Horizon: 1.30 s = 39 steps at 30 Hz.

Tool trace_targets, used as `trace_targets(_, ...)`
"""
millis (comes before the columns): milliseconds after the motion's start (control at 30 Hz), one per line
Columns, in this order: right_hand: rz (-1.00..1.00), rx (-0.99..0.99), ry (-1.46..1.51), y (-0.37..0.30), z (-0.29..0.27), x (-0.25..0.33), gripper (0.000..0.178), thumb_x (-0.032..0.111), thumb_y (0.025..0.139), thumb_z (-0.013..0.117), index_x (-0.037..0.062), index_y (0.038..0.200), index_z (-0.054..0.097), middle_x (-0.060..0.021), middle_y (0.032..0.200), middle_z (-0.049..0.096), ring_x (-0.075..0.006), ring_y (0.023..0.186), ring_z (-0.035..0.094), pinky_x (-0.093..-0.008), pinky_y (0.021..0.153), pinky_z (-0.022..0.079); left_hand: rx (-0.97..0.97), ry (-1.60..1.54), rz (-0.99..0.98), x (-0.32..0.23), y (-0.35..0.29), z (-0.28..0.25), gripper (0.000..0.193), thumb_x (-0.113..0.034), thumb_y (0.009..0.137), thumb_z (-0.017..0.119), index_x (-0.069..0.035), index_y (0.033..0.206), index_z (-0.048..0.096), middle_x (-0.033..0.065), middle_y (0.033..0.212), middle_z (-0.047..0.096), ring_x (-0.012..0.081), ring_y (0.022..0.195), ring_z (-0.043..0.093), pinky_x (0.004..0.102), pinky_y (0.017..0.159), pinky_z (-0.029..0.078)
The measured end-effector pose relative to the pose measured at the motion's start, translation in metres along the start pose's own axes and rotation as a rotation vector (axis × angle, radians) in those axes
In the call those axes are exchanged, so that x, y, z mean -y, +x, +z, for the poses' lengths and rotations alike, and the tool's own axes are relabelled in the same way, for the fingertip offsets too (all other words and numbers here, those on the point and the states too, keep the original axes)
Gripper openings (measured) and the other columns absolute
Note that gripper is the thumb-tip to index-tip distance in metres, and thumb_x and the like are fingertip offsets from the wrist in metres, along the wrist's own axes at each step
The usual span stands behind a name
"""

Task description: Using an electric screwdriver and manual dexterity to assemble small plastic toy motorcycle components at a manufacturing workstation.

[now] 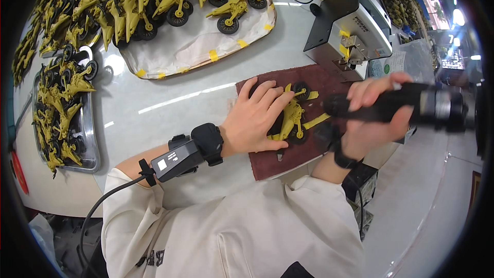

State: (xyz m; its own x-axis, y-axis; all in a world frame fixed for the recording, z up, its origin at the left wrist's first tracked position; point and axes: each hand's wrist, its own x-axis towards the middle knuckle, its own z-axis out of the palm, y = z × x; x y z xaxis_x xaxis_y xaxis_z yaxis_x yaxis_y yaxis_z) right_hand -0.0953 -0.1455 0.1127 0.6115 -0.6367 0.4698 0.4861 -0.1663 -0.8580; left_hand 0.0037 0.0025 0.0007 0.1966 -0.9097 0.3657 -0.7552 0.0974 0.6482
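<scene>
A yellow toy motorcycle (292,117) with black wheels lies on a dark red cloth (265,167). My left hand (254,116) holds it against the cloth from the left, its thumb at the near end and its fingers stretched over the far end. Part of the toy is hidden beneath that hand. To the right, my right hand (371,123) is wrapped around a black power screwdriver (432,105), blurred by motion. The tool's tip points left toward the toy, but its exact end is too smeared to make out.
Many more yellow toy motorcycles (229,10) crowd a paper-lined tray (198,64) at the far left. Others fill a metal tray (92,149) on the left. A boxy metal machine (342,33) stands behind the cloth. A cable (95,206) trails from my left wrist.
</scene>
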Motion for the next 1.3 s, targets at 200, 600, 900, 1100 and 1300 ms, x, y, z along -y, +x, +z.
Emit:
trace_targets(200, -0.009, 0.067, -0.006, -0.034, 0.01, -0.002, 0.066, 0.038, 0.078, 0.07, -0.0004, 0.118, 0.034, -0.0123, 0.07, 0.056, -0.0225, 0.057, 0.055, -0.0341, 0.056, 0.047, 0.006, 0.004, -0.024, 0.0, 0.0, 0.001, 0.087, -0.047, 0.057, 0.076, -0.007, 0.126, 0.042, 0.0114, 0.12, 0.048, 0.0307, 0.119, 0.039, 0.0481, 0.103, 0.023)
trace_targets(600, -0.016, -0.046, -0.031, -0.037, 0.012, -0.004, 0.07, 0.049, 0.077, 0.068, 0.0009, 0.114, 0.033, -0.0107, 0.067, 0.055, -0.0207, 0.054, 0.053, -0.0304, 0.052, 0.045, 0.008, 0.014, -0.013, 0.0, -0.001, 0.003, 0.085, -0.049, 0.058, 0.075, -0.006, 0.125, 0.043, 0.0125, 0.12, 0.047, 0.0311, 0.119, 0.039, 0.0484, 0.103, 0.023)
trace_targets(900, 0.02, -0.028, 0.048, -0.034, 0.007, -0.02, 0.056, 0.032, 0.079, 0.07, 0.0004, 0.112, 0.037, -0.0116, 0.07, 0.053, -0.0191, 0.059, 0.054, -0.0305, 0.056, 0.047, 0.003, 0.016, -0.008, 0.0, 0.0, 0.002, 0.085, -0.048, 0.056, 0.076, -0.007, 0.124, 0.044, 0.0118, 0.12, 0.047, 0.031, 0.119, 0.039, 0.0482, 0.102, 0.023)
trace_targets(1100, 0.054, 0.027, -0.147, -0.037, 0.008, -0.021, 0.053, 0.046, 0.078, 0.065, 0.0075, 0.106, 0.042, -0.008, 0.064, 0.05, -0.0176, 0.051, 0.048, -0.0291, 0.049, 0.039, 0.01, 0.018, -0.004, -0.001, 0.0, 0.001, 0.085, -0.047, 0.056, 0.076, -0.007, 0.123, 0.044, 0.012, 0.118, 0.047, 0.0314, 0.118, 0.039, 0.0482, 0.102, 0.023)
trace_targets(1300, -0.193, -0.223, -0.185, 0.007, -0.008, -0.008, 0.055, 0.042, 0.083, 0.058, -0.0011, 0.112, 0.038, -0.0111, 0.061, 0.053, -0.0195, 0.046, 0.05, -0.033, 0.047, 0.045, 0.005, 0.009, -0.005, 0.0, -0.002, 0.002, 0.083, -0.048, 0.058, 0.075, -0.006, 0.123, 0.045, 0.0122, 0.117, 0.048, 0.0315, 0.119, 0.039, 0.0479, 0.102, 0.023)
